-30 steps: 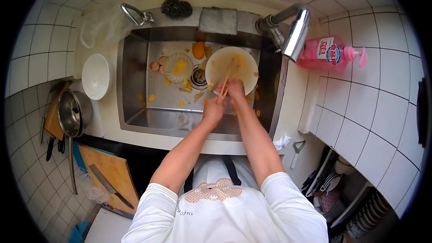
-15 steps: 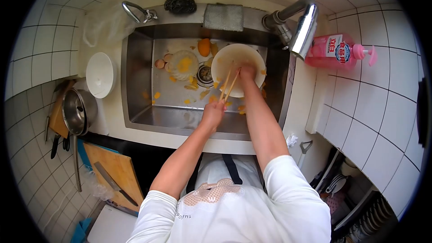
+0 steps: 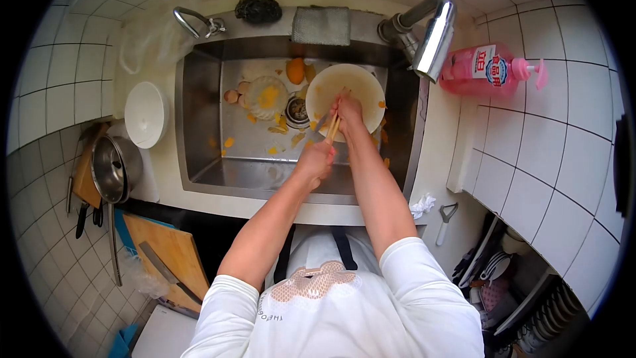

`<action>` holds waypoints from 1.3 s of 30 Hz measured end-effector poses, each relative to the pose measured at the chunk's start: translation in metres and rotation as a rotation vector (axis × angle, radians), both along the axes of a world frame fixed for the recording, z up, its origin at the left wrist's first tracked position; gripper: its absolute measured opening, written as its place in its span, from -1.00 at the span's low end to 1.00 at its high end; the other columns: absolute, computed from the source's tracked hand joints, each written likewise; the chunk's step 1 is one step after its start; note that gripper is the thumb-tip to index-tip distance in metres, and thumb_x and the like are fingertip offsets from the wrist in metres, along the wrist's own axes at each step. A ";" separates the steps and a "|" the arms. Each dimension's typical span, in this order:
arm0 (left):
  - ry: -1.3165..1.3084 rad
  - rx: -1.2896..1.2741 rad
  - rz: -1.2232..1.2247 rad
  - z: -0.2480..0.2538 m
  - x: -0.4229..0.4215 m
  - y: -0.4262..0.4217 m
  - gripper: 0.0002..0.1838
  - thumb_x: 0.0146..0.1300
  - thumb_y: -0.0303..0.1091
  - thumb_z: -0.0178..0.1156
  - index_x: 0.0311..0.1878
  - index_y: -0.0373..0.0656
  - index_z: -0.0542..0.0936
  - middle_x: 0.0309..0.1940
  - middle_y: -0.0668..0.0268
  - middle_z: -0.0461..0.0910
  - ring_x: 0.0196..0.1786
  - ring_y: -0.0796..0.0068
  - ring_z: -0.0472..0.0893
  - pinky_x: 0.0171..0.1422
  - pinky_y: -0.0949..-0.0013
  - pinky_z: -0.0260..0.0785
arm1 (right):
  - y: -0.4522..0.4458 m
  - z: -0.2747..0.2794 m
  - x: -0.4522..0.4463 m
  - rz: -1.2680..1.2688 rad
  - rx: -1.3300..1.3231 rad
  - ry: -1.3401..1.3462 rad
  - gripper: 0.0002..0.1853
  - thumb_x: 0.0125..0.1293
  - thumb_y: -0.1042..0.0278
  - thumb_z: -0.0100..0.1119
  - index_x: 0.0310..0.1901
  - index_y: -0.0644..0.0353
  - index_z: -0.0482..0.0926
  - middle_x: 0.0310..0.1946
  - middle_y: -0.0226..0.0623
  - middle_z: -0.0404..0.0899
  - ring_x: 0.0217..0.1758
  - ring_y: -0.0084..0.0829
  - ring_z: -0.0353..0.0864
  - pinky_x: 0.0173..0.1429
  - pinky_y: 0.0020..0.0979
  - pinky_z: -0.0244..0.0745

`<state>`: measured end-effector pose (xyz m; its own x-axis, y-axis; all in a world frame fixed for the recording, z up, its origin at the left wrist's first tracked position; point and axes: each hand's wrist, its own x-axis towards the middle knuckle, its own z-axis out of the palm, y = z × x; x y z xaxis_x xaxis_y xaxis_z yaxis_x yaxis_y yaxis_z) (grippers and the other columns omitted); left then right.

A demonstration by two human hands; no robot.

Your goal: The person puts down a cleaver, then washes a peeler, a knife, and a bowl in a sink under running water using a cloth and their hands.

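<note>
A large white bowl (image 3: pixel 368 83) with cloudy liquid stands at the right of the steel sink (image 3: pixel 255 167). My left hand (image 3: pixel 315 160) is closed round the lower ends of a pair of chopsticks (image 3: pixel 332 128), in front of the bowl. Over the bowl, my right hand (image 3: pixel 347 107) has its fingers closed round the upper part of the chopsticks. Left of the bowl are the drain (image 3: pixel 297 111), a ribbed dish (image 3: pixel 266 97) with yellow matter, an orange piece (image 3: pixel 295 70) and eggshells (image 3: pixel 232 96). Orange peel scraps lie scattered over the sink floor.
The faucet (image 3: pixel 434 43) overhangs the sink's back right corner, beside a pink soap bottle (image 3: pixel 480 69). A grey cloth (image 3: pixel 321 26) and a dark scrubber (image 3: pixel 258 9) lie along the back rim. On the left counter stand a white bowl (image 3: pixel 146 114) and a metal pan (image 3: pixel 109 166).
My right hand has come up from inside the bowl and closed on the chopsticks, whose tips were spread apart half a second ago and are now together. The view has shifted slightly.
</note>
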<state>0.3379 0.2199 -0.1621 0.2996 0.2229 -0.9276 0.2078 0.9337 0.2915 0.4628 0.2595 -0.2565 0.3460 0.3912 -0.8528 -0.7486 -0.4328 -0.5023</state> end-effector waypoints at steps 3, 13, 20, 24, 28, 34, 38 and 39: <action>-0.029 0.012 -0.061 -0.002 -0.014 -0.003 -0.67 0.35 -0.05 -0.15 -0.42 -0.08 0.36 -0.80 0.52 0.14 -0.80 0.68 0.06 -0.75 0.52 -0.17 | 0.003 -0.012 0.010 -0.025 -0.048 -0.059 -0.81 0.30 0.31 -0.15 -0.39 0.20 0.41 -0.74 -0.38 0.26 -0.76 -0.53 0.23 -0.69 -0.52 0.19; -0.017 0.125 -0.255 -0.012 -0.025 0.007 -0.79 0.27 -0.21 0.00 -0.31 -0.14 0.50 -0.74 0.48 0.28 -0.72 0.67 0.18 -0.67 0.51 0.02 | -0.003 -0.003 0.003 0.214 -0.005 -0.195 -0.74 0.28 0.30 -0.15 -0.38 0.26 0.51 -0.68 -0.26 0.44 -0.66 -0.42 0.43 -0.56 -0.41 0.36; 0.298 0.394 -0.330 -0.015 -0.040 0.031 -0.76 0.14 -0.21 0.15 -0.35 -0.20 0.61 -0.73 0.40 0.38 -0.63 0.61 0.32 -0.59 0.41 0.15 | -0.009 -0.090 0.013 1.303 -0.250 -0.925 -0.75 0.14 0.26 0.04 -0.30 0.24 0.61 -0.28 -0.11 0.57 -0.30 -0.20 0.59 -0.28 -0.31 0.48; 0.297 0.596 -0.316 -0.041 -0.038 0.041 -0.74 0.13 -0.21 0.16 -0.33 -0.24 0.61 -0.69 0.34 0.46 -0.63 0.56 0.40 -0.53 0.38 0.25 | -0.001 -0.062 0.002 0.450 -0.284 0.008 -0.94 0.09 0.43 0.16 -0.41 0.20 0.57 -0.53 -0.28 0.55 -0.62 -0.42 0.47 -0.53 -0.50 0.46; 0.236 0.760 -0.328 -0.064 -0.035 0.049 -0.76 0.16 -0.26 0.16 -0.30 -0.27 0.60 -0.62 0.34 0.51 -0.61 0.58 0.43 -0.49 0.45 0.29 | -0.021 0.002 0.004 0.422 -0.134 0.161 -0.87 0.23 0.39 0.09 -0.46 0.19 0.51 -0.66 -0.52 0.39 -0.60 -0.72 0.37 -0.64 -0.65 0.31; -0.008 0.400 -0.178 -0.016 -0.012 0.047 -0.81 0.21 -0.31 0.15 -0.31 -0.27 0.59 -0.61 0.38 0.50 -0.60 0.68 0.39 -0.51 0.57 0.27 | -0.039 0.020 -0.011 0.242 0.150 0.170 -0.82 0.20 0.28 0.17 -0.29 0.21 0.51 -0.52 -0.37 0.53 -0.66 -0.69 0.32 -0.66 -0.68 0.22; 0.082 0.408 -0.329 -0.012 -0.019 0.045 -0.82 0.20 -0.31 0.16 -0.37 -0.26 0.57 -0.66 0.41 0.46 -0.63 0.69 0.36 -0.55 0.58 0.20 | -0.038 0.007 -0.004 0.149 0.126 0.181 -0.80 0.22 0.27 0.15 -0.22 0.19 0.48 -0.46 -0.34 0.57 -0.66 -0.70 0.32 -0.64 -0.70 0.20; 0.085 0.408 -0.333 -0.017 -0.024 0.044 -0.82 0.20 -0.31 0.16 -0.37 -0.26 0.57 -0.66 0.41 0.46 -0.63 0.69 0.36 -0.55 0.58 0.20 | -0.036 0.005 0.000 0.114 0.104 0.179 -0.80 0.22 0.27 0.14 -0.20 0.18 0.46 -0.45 -0.33 0.58 -0.66 -0.70 0.32 -0.64 -0.68 0.20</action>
